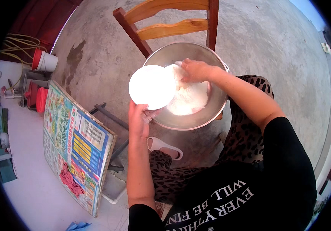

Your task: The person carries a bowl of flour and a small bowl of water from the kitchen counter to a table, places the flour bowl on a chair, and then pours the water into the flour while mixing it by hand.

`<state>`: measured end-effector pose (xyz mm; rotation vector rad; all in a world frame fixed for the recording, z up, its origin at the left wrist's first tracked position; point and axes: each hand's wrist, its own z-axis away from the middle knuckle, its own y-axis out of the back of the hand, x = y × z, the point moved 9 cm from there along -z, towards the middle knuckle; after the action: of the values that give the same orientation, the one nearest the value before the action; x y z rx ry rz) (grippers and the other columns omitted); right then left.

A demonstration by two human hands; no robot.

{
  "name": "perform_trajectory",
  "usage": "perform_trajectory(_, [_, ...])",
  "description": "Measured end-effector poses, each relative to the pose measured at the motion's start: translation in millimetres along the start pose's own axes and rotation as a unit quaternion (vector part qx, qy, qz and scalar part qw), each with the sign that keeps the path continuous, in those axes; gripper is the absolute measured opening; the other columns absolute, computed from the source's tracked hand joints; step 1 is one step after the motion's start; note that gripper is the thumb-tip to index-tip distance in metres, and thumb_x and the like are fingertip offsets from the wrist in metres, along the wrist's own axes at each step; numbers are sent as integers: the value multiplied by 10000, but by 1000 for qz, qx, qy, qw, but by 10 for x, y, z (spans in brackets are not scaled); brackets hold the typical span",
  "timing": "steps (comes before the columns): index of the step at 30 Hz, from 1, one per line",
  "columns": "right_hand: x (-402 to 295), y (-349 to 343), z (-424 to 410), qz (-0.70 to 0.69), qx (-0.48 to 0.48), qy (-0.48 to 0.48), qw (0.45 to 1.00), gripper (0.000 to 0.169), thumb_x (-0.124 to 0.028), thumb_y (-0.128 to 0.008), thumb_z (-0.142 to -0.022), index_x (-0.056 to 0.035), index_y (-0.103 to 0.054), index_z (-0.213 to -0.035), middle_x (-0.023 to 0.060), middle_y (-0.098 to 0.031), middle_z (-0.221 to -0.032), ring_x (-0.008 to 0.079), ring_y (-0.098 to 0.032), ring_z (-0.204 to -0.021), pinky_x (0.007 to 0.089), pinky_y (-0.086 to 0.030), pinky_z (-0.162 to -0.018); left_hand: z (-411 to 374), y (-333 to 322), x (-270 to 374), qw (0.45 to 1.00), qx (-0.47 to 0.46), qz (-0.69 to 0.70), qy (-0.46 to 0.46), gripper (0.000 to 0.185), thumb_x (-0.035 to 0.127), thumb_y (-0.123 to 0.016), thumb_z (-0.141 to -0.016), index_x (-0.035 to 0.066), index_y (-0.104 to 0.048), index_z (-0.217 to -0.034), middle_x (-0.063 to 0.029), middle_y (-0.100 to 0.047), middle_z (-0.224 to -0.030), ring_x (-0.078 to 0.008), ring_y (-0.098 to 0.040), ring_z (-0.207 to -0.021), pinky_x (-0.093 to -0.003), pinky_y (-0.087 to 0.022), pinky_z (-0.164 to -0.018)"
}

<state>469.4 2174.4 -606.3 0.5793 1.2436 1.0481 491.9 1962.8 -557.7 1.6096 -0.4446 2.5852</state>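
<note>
A wide metal basin (194, 122) stands on a wooden chair, with a mound of white flour-like powder (190, 99) inside. My left hand (142, 114) grips the near edge of a round white bowl or plate (152, 86), tilted over the left part of the basin; glare washes out its surface. Whether anything lies in it cannot be told. My right hand (197, 70) reaches over the basin's right rim and rests in the powder with bent fingers. Powder clings to fingers of both hands. Some fingertips are hidden.
The wooden chair's back (174, 27) rises behind the basin. At the left stands a table (78, 144) with a printed cover and a red cloth (70, 180). A white bucket (47, 62) and a red one (41, 99) are beyond it. A white slipper (165, 147) is below the basin.
</note>
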Motion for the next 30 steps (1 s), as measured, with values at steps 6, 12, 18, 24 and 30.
perform_trajectory(6, [-314, -462, 35, 58, -107, 110, 987, 556, -314, -672, -683, -15, -534, -1131, 175, -456, -1197, 327, -445, -1105, 408, -415, -895, 22, 54, 20, 999, -10, 52, 13, 549, 139, -486, -730, -32, -323, -1226, -218, -516, -1102, -331, -604, -893, -376, -552, -743])
perform_trajectory(12, [-67, -513, 102, 203, -173, 53, 962, 365, -120, -616, -702, -19, -585, -1052, 144, -515, -1092, 290, -543, -979, 383, -476, -804, 9, 125, 32, 996, -19, 86, 6, 535, 114, -474, -739, -23, -323, -1233, -206, -523, -1095, -301, -613, -888, -367, -559, -739])
perform_trajectory(18, [2, -281, -359, 77, 29, 14, 997, 382, -236, -599, -746, 3, -564, -1041, 157, -500, -1154, 316, -505, -1032, 390, -462, -837, 10, 92, 40, 995, -37, 94, 21, 511, 74, -454, -749, -1, -322, -1236, -191, -513, -1108, -289, -610, -899, -381, -558, -745])
perform_trajectory(24, [-732, -705, -238, 10, -50, 147, 988, 465, -356, -611, -734, -27, -577, -1060, 157, -494, -1130, 309, -459, -1079, 419, -407, -883, 34, 136, 39, 997, -11, 77, 10, 559, 127, -484, -732, -18, -315, -1245, -218, -537, -1087, -331, -620, -860, -345, -559, -718])
perform_trajectory(30, [-781, -844, 197, 251, -99, 219, 938, 302, -180, -558, -758, -53, -603, -1028, 128, -515, -1060, 269, -490, -1024, 399, -411, -855, 54, 114, 33, 997, -26, 76, 20, 512, 69, -449, -753, -6, -315, -1241, -195, -501, -1119, -289, -594, -939, -394, -550, -774])
